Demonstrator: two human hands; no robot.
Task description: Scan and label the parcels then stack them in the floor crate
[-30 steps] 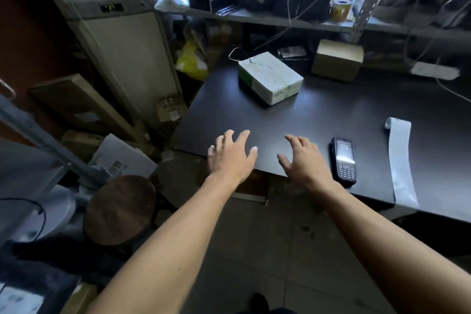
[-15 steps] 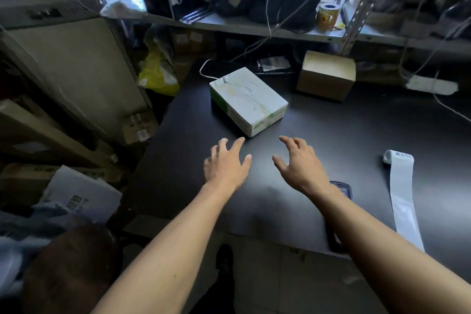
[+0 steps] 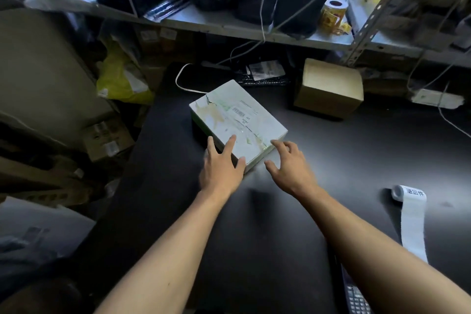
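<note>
Two hands: both over the near end of the white parcel, bare forearms reaching in from the bottom edge.
Left hand (image 3: 222,167): fingers (image 3: 230,144) straight & spread, lying on parcel's top near its front-left corner; thumb at the near edge. Not curled round it.
Right hand (image 3: 290,167): fingers loosely bent, spread wide, just beside parcel's near-right corner; can't tell if touching. Holds nothing.
White parcel (image 3: 238,120): flat on the dark desk (image 3: 356,155), turned at an angle, printed label w/ barcode on top, green trim along lower side, surface scuffed.
Brown carton (image 3: 328,88): on desk behind & right of parcel, well apart from it, under the shelf.
Label strip (image 3: 412,222): white roll w/ tail run toward the near edge, far right of desk.
Scanner (image 3: 355,297): keypad only, bottom edge, mostly hidden under right forearm.
Shelf (image 3: 229,24): metal, above desk rear; dark boxes, cables, yellow tape roll (image 3: 334,11).
Left of desk: yellow bag (image 3: 119,79), cartons stacked on floor.
</note>
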